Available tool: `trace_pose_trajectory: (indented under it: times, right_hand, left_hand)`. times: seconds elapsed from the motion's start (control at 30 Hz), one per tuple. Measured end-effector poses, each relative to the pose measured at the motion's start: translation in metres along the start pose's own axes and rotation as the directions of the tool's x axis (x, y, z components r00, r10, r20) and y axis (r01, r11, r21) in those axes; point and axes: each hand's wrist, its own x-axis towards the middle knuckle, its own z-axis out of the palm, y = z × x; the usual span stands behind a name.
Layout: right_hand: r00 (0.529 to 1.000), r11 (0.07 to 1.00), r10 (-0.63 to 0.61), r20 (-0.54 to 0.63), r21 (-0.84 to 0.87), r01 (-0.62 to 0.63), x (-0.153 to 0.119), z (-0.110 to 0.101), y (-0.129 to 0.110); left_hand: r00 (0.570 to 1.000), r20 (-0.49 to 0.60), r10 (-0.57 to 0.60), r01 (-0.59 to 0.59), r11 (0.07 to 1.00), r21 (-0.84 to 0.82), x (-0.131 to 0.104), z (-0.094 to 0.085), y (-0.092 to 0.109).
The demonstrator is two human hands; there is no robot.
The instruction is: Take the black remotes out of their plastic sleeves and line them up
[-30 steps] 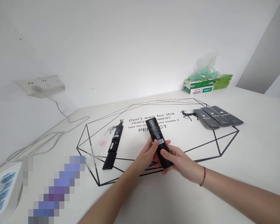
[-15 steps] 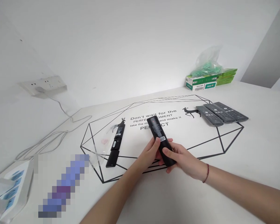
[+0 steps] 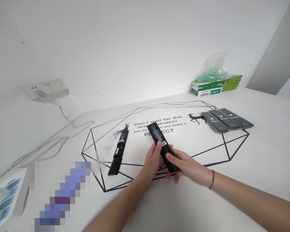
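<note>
A black remote control (image 3: 157, 132) is held back side up over the table, tilted with its far end to the left. My left hand (image 3: 153, 158) grips its left side, the thumb beside a white label. Around its lower end my right hand (image 3: 181, 161) is wrapped, the thumb pressing on the back near the battery cover. To the left lies a second remote control (image 3: 123, 138), its battery compartment uncovered. The loose battery cover (image 3: 115, 166) sits just below it. A clear plastic sleeve (image 3: 103, 158) lies beside them.
Several remotes in plastic sleeves (image 3: 228, 119) lie at the right. Green and white boxes (image 3: 206, 88) with a plastic bag (image 3: 214, 69) on top stand by the wall. Cables (image 3: 60, 137) and a power strip (image 3: 12, 196) occupy the left, near a blurred-out bluish patch (image 3: 67, 190).
Both hands and the held remote have shifted slightly left in view. The remote stays in both hands, its back still facing up.
</note>
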Motion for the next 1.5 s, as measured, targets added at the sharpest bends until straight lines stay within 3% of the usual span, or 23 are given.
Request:
trace_pose_trajectory:
  times: [0.17, 0.33, 0.57, 0.73, 0.9, 1.0, 1.13, 1.2, 1.4, 1.5]
  right_hand:
    - [0.998, 1.0, 0.011, -0.067, -0.003, -0.011, 0.002, 0.0, 0.004]
    - [0.986, 1.0, -0.014, -0.165, -0.01, 0.013, 0.003, 0.002, 0.007]
    - [0.961, 0.894, -0.178, -0.212, -0.442, 0.068, 0.004, -0.009, 0.009]
    - [0.953, 0.829, -0.234, -0.194, -0.551, 0.092, 0.001, -0.007, 0.003]
    - [0.955, 0.847, -0.221, -0.198, -0.524, 0.087, 0.0, -0.007, 0.004]
    - [0.957, 0.841, -0.215, -0.195, -0.535, 0.08, 0.0, -0.008, 0.004]
    - [0.956, 0.816, -0.22, -0.195, -0.573, 0.071, -0.001, -0.007, 0.003]
    - [0.956, 0.808, -0.223, -0.191, -0.584, 0.072, -0.002, -0.007, 0.002]
    - [0.946, 0.772, -0.263, -0.188, -0.629, 0.09, -0.001, -0.006, 0.001]
    - [0.942, 0.753, -0.28, -0.186, -0.651, 0.095, -0.001, -0.006, 0.001]
  left_hand:
    - [0.993, -0.115, 0.03, -0.028, 0.999, 0.019, 0.004, -0.002, 0.002]
    - [0.968, -0.145, 0.204, -0.191, 0.977, 0.098, 0.005, -0.005, -0.004]
    - [0.948, -0.086, 0.306, -0.284, 0.936, 0.209, 0.003, -0.004, -0.006]
    - [0.956, -0.159, 0.248, -0.222, 0.961, 0.166, 0.005, -0.007, 0.0]
    - [0.965, -0.251, 0.073, -0.011, 0.97, 0.243, 0.013, -0.031, 0.016]
    - [0.967, -0.253, 0.034, 0.09, 0.882, 0.463, 0.017, -0.05, 0.026]
    - [0.95, -0.289, 0.121, 0.162, 0.601, 0.783, 0.018, -0.066, 0.033]
    - [0.94, -0.301, 0.158, 0.18, 0.52, 0.835, 0.019, -0.07, 0.032]
    - [0.915, -0.337, 0.221, 0.223, 0.42, 0.88, 0.023, -0.074, 0.026]
    - [0.918, -0.308, 0.249, 0.229, 0.301, 0.926, 0.024, -0.075, 0.025]
